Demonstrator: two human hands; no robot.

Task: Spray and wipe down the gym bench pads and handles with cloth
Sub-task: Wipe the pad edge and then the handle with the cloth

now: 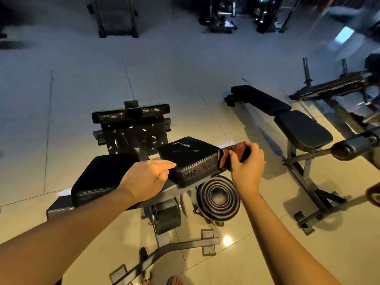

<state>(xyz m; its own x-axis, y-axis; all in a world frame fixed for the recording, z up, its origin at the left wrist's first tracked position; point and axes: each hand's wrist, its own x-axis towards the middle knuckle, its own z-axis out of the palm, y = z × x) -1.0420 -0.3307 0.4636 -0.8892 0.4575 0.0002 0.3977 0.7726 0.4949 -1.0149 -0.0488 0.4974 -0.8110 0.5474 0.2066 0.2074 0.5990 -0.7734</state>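
Cloth (228,155), gripped in our right hand (246,164), meets the right end of the pad (191,159) for wiping; our left hand (146,177) lies flat at its left edge, probably steadying.

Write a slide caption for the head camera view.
Right hand grips a reddish-brown cloth at one end of a black bench pad; left hand touches the other end.

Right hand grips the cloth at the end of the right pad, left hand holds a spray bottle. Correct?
No. The left hand holds no bottle; it lies open, fingers straight, by the right pad. The right hand does grip the cloth at that pad's end, per the head view.
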